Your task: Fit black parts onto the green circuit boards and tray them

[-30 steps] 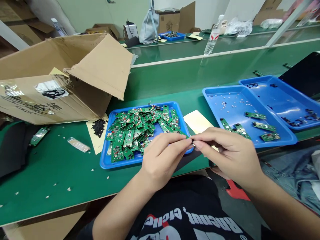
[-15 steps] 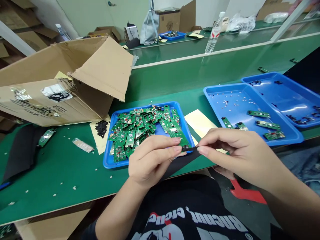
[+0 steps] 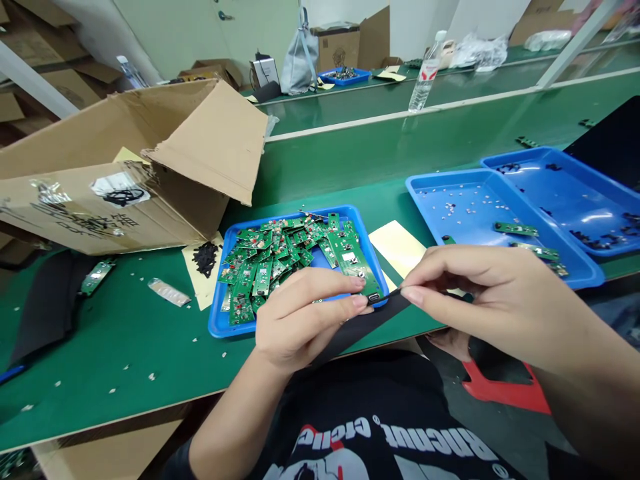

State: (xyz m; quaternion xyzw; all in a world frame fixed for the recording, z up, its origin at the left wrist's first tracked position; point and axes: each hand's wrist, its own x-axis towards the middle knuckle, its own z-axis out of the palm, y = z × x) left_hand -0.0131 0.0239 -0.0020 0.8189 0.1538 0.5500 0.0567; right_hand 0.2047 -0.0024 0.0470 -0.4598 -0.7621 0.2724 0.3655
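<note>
My left hand [image 3: 300,320] is closed on the near end of a green circuit board [image 3: 356,261], its thumb and fingers pinching the edge. A small black rubber-like piece [image 3: 375,298] with a slot-shaped opening sits at that end of the board. From it a thin black tail [image 3: 393,293] stretches right, and my right hand [image 3: 465,293] pinches its far end between thumb and forefinger. The held board is above a blue tray [image 3: 216,325] heaped with similar boards [image 3: 260,260].
To the left are an open cardboard box [image 3: 165,207] and a pile of small black pieces [image 3: 205,259] on paper. Two blue trays [image 3: 465,213] with boards and small parts lie at right. A water bottle [image 3: 425,77] stands on the ledge behind.
My right hand has shifted slightly right and up, and the black tail looks longer and thinner between my hands. The left hand keeps hold of the board.
</note>
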